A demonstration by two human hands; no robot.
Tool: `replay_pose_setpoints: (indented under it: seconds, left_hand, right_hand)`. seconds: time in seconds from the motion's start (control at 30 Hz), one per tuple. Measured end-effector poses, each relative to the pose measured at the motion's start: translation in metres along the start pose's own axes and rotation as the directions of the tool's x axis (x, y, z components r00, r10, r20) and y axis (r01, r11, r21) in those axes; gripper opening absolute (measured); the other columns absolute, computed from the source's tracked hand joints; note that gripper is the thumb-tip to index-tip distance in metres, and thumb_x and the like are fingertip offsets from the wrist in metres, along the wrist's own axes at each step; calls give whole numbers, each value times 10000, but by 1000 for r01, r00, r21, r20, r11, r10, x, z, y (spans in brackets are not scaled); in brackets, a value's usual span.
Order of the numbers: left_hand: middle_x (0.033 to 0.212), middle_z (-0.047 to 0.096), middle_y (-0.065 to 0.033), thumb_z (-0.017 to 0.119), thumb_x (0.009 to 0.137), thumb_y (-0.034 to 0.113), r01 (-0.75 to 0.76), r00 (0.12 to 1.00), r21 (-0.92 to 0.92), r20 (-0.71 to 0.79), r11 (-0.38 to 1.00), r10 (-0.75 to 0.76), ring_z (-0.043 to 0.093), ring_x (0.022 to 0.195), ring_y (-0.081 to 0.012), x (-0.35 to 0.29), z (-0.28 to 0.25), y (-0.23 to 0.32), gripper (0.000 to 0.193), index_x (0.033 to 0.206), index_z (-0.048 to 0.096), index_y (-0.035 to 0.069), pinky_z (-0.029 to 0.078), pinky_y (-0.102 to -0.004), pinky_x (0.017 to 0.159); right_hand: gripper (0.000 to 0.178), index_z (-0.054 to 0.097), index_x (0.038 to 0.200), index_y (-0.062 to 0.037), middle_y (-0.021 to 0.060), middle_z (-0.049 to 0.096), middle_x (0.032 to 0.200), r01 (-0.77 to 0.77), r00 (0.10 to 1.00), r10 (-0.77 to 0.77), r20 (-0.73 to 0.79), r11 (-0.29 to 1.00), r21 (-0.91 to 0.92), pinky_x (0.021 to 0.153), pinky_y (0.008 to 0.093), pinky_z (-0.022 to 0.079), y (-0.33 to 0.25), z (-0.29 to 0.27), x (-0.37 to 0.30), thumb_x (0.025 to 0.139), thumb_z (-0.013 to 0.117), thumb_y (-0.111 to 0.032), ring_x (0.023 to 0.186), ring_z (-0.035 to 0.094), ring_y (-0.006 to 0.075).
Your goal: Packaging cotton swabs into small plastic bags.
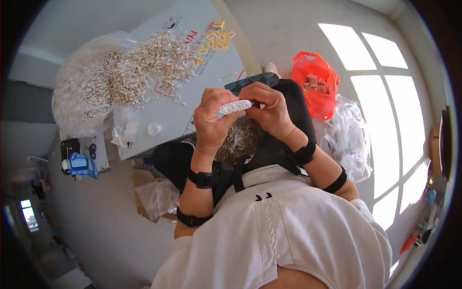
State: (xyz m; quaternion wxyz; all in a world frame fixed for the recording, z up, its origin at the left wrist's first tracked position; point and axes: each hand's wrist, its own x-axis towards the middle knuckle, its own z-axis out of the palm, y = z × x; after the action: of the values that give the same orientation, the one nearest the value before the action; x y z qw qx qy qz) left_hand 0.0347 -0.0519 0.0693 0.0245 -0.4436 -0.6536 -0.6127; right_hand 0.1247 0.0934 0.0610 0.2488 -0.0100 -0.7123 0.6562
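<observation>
Above my lap, my left hand (210, 115) grips a flat, tightly packed bundle of cotton swabs (235, 107), its white tips facing me. My right hand (270, 113) is closed at the bundle's right end, thumb and fingers pressed to it. What lies behind the fingers is hidden. Below the hands, a mass of loose swabs (240, 139) lies between my legs. A large heap of cotton swabs (161, 55) spreads over the table, partly on a clear plastic bag (72, 91) at the left.
The grey-white table (144, 144) also carries small yellow packets (221, 43) and a round white tub (154, 128). On the floor stand a red plastic bag (308, 62) with pinkish packs, clear plastic bags (344, 139) and a cardboard box (141, 180). A blue item (79, 164) sits beyond the table's left end.
</observation>
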Motion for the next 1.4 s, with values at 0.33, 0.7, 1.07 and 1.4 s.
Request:
replay_pose_setpoints:
  seconds: [0.33, 0.7, 1.07, 1.4]
  left_hand:
    - [965, 647, -51, 845, 655, 76, -45, 999, 30, -9, 999, 45, 602, 931, -233, -7, -9, 39, 335, 951, 693, 40, 500, -329, 810]
    - [957, 648, -53, 840, 669, 64, -28, 999, 53, -22, 998, 30, 605, 914, -225, -2, -7, 38, 323, 960, 699, 50, 499, -319, 802]
    - [962, 651, -54, 836, 672, 49, 5, 997, 43, -73, 999, -1, 613, 908, -216, -18, 3, 32, 320, 956, 690, 54, 504, -312, 800]
    - [962, 654, -60, 833, 677, 49, 43, 994, 56, -101, 998, -37, 617, 905, -216, -31, 3, 40, 313, 950, 680, 51, 507, -314, 799]
  right_hand:
    - [276, 695, 956, -21, 20, 602, 948, 74, 997, -74, 28, 997, -30, 640, 213, 444, -30, -2, -13, 711, 701, 105, 736, 537, 63]
    - [297, 685, 985, -13, 17, 604, 962, 56, 998, -57, 36, 998, 25, 639, 202, 443, -26, -3, -7, 716, 700, 111, 739, 534, 49]
    - [332, 678, 1037, -5, 16, 640, 1000, -31, 999, 24, 40, 983, 181, 636, 197, 444, -10, -3, -20, 725, 692, 110, 728, 529, 41]
    - [307, 648, 1103, 6, 29, 632, 1080, -81, 987, 37, 155, 954, 288, 746, 203, 492, -24, -6, -28, 804, 667, 75, 850, 577, 52]
